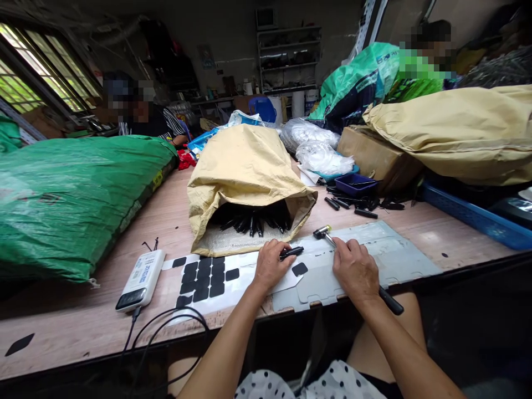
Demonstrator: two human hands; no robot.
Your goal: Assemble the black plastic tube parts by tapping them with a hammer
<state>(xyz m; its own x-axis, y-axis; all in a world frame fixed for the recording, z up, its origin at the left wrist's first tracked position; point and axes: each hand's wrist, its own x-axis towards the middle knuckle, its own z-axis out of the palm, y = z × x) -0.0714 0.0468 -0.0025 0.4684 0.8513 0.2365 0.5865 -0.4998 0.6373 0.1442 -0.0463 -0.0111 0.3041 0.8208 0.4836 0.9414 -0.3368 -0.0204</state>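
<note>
My left hand [270, 265] is closed on a short black rod-shaped part [291, 252], held flat just above a grey metal plate [399, 255]. My right hand [355, 269] grips the black handle of a small hammer [322, 233], its head resting on the plate to the right of the part. A loose black pad [300, 269] lies on the plate between my hands. Left of my left hand is a white sheet [241, 274] carrying several black adhesive pads [203, 280]. Behind my hands a tan sack [245, 177] lies open, with several black parts [253, 221] spilling from its mouth.
A white power bank [141, 279] with a black cable sits at the left front. A large green sack [70, 194] fills the left side. Loose black parts and a blue tray [355, 184] lie at the right, beside a cardboard box and another tan sack [461, 133]. Two other people sit at the far side.
</note>
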